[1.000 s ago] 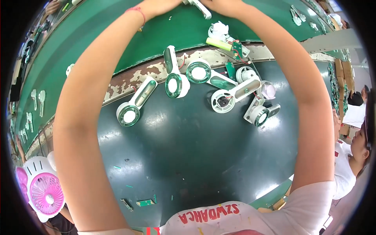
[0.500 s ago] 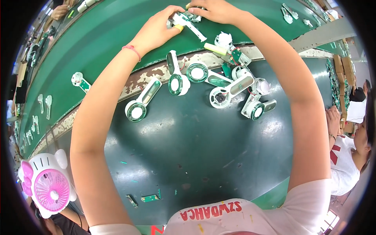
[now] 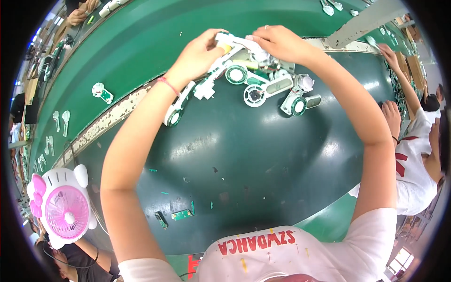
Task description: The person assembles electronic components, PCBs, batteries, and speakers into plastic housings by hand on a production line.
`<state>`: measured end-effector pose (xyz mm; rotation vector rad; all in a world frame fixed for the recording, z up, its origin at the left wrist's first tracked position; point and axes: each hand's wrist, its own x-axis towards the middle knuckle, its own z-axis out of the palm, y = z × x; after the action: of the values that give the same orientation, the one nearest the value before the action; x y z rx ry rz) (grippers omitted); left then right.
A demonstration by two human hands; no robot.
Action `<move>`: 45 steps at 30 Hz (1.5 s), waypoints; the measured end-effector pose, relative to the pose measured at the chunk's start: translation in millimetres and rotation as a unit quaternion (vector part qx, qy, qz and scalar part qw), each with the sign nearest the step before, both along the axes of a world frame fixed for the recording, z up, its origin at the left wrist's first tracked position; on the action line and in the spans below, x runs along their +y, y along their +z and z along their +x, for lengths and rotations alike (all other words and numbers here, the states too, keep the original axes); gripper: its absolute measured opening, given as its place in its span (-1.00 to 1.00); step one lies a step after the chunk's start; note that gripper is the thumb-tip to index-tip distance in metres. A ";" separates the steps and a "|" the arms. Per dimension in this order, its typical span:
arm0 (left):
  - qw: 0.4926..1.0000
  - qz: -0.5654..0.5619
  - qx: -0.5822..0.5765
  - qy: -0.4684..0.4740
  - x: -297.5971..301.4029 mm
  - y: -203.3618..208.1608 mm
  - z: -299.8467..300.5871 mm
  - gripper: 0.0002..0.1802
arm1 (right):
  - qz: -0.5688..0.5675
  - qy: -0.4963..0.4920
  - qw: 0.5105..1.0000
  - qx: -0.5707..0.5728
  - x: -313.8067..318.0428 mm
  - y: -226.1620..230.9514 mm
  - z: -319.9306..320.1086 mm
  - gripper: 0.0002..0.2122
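My left hand (image 3: pixel 199 54) is closed on white handheld-fan parts, a yellow cover on its thumb. A white fan casing (image 3: pixel 235 41) stretches from it toward my right hand (image 3: pixel 280 44), whose fingers curl over white fan pieces; exactly what lies under them is hidden. Below the hands are a fan with a clear green ring (image 3: pixel 236 74), a white fan with a dark hub (image 3: pixel 254 95) and another green-ringed fan (image 3: pixel 298 106). A pale yellow-green battery (image 3: pixel 246 64) lies among them. Under my left forearm sits one more fan (image 3: pixel 174 116), beside a white fan part (image 3: pixel 205 90).
A chipped metal rail (image 3: pixel 110 115) parts the green belt (image 3: pixel 141 51) from my dark worktop (image 3: pixel 225 155). Circuit board scraps (image 3: pixel 182 215) lie near me. A pink-and-white desk fan (image 3: pixel 66 209) stands at left. A co-worker (image 3: pixel 413 164) sits at right; a slanted metal bar (image 3: pixel 364 26) rises nearby.
Both hands have come back from the belt, over the rail, bringing white fan parts to the group on the worktop. The view has shifted, and an arm at right now reaches toward the belt.
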<state>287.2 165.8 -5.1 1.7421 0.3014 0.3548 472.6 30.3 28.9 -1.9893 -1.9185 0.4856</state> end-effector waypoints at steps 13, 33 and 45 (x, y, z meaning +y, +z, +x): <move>0.989 0.135 0.054 0.038 -80.3 13.0 -28.8 -0.49 | 0.014 -0.160 0.986 0.036 -126.5 63.8 -61.6 -0.80; 0.994 -0.005 0.036 0.100 -157.8 61.6 -180.5 -0.65 | 0.283 -0.248 0.879 0.294 -176.1 50.1 -77.8 -0.82; 0.991 -0.002 -0.110 0.080 -222.5 92.5 -208.6 -0.63 | 0.278 -0.135 0.796 0.521 -168.3 81.5 -214.6 -0.84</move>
<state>78.6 -56.6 87.4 1.6610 0.2819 0.6584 258.0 -138.0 110.4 -1.1400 -0.8964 0.6456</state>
